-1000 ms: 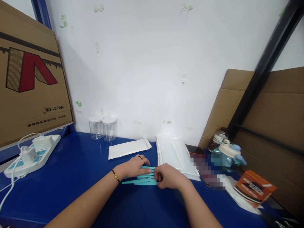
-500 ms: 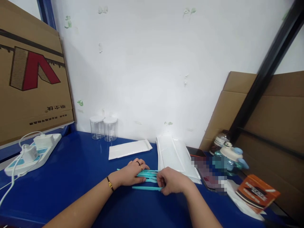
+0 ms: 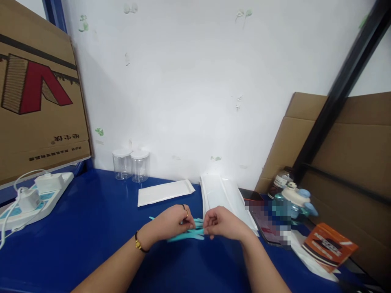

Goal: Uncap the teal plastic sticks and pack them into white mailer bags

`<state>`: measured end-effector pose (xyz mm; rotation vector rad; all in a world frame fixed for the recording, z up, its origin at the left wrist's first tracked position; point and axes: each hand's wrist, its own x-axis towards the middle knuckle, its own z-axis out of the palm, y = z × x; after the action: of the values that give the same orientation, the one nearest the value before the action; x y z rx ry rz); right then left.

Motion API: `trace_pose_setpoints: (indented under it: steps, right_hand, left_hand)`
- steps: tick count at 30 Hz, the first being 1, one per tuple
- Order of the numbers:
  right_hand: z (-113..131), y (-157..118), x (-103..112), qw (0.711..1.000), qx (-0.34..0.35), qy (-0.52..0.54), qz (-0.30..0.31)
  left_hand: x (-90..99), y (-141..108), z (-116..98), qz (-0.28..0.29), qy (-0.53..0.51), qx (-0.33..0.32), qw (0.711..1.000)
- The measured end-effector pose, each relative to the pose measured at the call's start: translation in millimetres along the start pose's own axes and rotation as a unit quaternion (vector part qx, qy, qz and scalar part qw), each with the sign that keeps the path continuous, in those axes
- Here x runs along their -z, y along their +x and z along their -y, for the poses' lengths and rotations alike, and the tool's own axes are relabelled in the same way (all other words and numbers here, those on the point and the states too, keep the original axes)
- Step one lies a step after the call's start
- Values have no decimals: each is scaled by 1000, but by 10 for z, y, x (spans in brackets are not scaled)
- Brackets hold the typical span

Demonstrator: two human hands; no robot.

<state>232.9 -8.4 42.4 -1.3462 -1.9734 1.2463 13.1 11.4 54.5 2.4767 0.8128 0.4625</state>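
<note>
Several slim teal plastic sticks, some with a wider flat end, lie close together on the blue table; their exact kind is unclear. My left hand is over them, its thumb and fingers pinched on one teal stick. My right hand faces it, with curled fingers and the thumb pinching the right end of a teal stick. Only a small gap separates the two hands. My fingers hide part of the bunch. A stack of white padded mailers lies just behind my right hand, and a single white mailer is behind my left.
Two clear jars with white lids stand by the wall. A power strip with chargers is at left, beside a big cardboard box. On the right are a phone, a teal bottle and an orange pouch.
My left hand has gone from resting flat over the sticks to pinching one. The single stick in front has joined the bunch. My right hand still pinches at the right end.
</note>
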Motion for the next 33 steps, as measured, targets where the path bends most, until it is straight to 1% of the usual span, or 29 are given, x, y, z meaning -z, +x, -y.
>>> trace_pose_setpoints:
  steps: [3,6,8,10,12,14,16,18,20,21,23,27,30,32,33]
  right_hand:
    - [8,-32,9,999,-9,-5,31]
    - [31,-42,2,999,-4,32,27]
    - [42,-44,3,999,-4,44,23]
    - [44,-40,9,999,-2,47,20]
    - [38,-16,9,999,8,46,-1]
    - [27,40,-5,997,24,32,-58]
    - [14,128,-37,990,36,-30,-136]
    - [1,231,-81,968,54,-136,-206]
    - [-14,326,-120,941,73,-232,-237]
    - [-25,364,-131,932,80,-264,-237]
    - [-56,416,-134,923,83,-298,-227]
    - [-140,449,-86,921,64,-315,-219]
    - [-174,466,-86,912,53,-339,-225]
    - [-175,490,-120,897,61,-371,-232]
    - [-171,504,-141,890,64,-387,-233]
  left_hand:
    - [-94,-47,34,16,18,-13,1000]
    - [-145,-83,48,16,50,3,999]
    - [-141,-100,42,25,37,19,999]
    - [-103,-108,42,32,-4,30,999]
    - [-42,-97,72,24,-47,51,997]
    - [20,-61,154,-9,-83,86,993]
    - [58,-7,287,-69,-110,111,985]
    - [65,45,448,-137,-106,100,980]
    - [53,76,604,-178,-90,75,977]
    - [47,81,674,-185,-88,68,976]
    - [44,74,794,-190,-90,66,975]
    - [61,32,961,-202,-115,109,967]
    - [45,25,1031,-171,-131,150,965]
    - [17,37,1051,-155,-120,151,969]
    - [3,47,1054,-158,-111,144,970]
